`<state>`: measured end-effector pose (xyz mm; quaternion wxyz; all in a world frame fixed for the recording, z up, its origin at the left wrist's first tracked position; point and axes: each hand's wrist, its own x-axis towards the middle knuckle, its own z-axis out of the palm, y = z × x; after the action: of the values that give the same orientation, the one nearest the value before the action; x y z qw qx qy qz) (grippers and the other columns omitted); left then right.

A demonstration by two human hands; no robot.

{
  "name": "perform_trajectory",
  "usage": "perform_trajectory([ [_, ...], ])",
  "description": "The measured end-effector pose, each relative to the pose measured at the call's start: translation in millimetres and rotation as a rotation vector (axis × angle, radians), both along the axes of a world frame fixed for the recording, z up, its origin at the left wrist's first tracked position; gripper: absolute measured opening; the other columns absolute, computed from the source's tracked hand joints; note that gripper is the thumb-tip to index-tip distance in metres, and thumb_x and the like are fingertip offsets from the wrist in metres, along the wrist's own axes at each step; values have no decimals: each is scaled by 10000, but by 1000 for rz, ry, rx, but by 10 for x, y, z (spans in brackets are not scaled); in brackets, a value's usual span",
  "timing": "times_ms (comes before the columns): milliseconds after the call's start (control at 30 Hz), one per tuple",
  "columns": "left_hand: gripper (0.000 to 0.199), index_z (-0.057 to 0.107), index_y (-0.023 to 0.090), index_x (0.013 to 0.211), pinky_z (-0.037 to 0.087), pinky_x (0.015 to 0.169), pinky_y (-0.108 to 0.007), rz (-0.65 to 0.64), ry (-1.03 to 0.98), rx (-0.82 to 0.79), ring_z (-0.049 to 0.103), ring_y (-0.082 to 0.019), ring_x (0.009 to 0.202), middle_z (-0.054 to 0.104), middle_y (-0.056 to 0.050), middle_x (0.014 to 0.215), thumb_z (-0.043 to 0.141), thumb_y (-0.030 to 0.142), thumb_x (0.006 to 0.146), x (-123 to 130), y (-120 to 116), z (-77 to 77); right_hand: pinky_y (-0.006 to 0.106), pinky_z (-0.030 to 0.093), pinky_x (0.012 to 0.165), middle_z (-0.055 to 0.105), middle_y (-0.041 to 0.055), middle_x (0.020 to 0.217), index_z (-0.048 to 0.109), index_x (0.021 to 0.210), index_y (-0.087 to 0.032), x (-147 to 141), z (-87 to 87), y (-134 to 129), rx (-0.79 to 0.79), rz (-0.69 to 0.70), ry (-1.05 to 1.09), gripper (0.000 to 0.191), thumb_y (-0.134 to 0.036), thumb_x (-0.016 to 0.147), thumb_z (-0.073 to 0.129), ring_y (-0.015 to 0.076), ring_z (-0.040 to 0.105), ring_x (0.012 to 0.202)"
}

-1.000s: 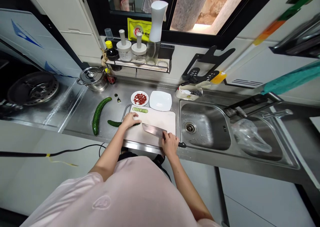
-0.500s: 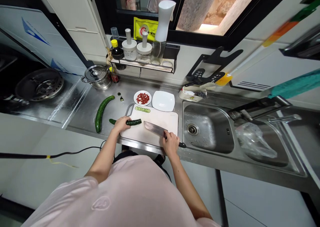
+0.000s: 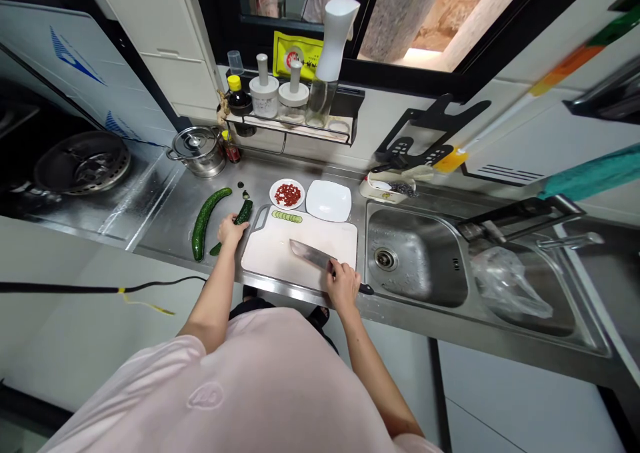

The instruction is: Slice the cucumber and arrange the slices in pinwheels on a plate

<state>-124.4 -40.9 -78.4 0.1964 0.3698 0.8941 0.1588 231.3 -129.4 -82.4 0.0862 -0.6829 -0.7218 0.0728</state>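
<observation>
My left hand is closed around a cut cucumber over the steel counter, just left of the white cutting board. One end of that cucumber points up toward the back; its other end shows below my hand. In my right hand is a kitchen knife, its broad blade lying low over the board and pointing left. A short row of cucumber slices rests along the board's far edge. To the left of my left hand lies a whole curved cucumber.
Behind the board stand a plate of chopped red pieces and a white square plate. Small cucumber ends lie on the counter. The sink is at the right; a lidded pot and a pan are at the left.
My left hand has moved left off the board with the cut cucumber, which has turned from lying sideways to pointing toward the back. My right hand and the knife have barely moved.
</observation>
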Motion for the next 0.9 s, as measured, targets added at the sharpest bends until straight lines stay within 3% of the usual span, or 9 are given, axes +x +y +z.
perform_trajectory([
  [167,485,588,267,1102,445,810,-400,73,28,-7,566,-304,1068,611,-113,1172,667,510,689,-11,48,-66,306,218,809,567,51,917,585,1167,-208,28,-11,-14,14,0,17,356,-174,822,506,192,455,895],
  [567,514,577,263,1121,435,830,-422,80,106,-32,550,-316,1076,586,-127,1171,657,537,694,33,43,-185,305,224,810,582,55,929,585,1176,-201,2,-16,-22,-5,-10,44,358,-179,830,494,194,469,904],
  [700,523,566,275,1129,395,888,-453,102,162,-38,520,-312,1094,575,-110,1175,658,546,692,128,14,-129,296,233,795,585,56,928,590,1172,-203,-2,-3,-28,-29,-31,52,350,-189,842,474,190,474,907],
  [800,562,502,282,1227,330,953,-486,105,265,58,449,-316,1164,527,-109,1241,623,527,736,269,-21,-36,290,242,797,591,59,941,596,1168,-200,8,16,-28,-45,-46,71,344,-195,854,456,187,481,910],
  [900,459,488,268,1260,301,981,-451,-9,309,160,427,-293,1174,508,-115,1250,514,453,841,488,-33,25,278,257,785,594,61,944,600,1159,-197,14,29,-26,-65,-67,90,332,-202,874,431,183,489,912],
])
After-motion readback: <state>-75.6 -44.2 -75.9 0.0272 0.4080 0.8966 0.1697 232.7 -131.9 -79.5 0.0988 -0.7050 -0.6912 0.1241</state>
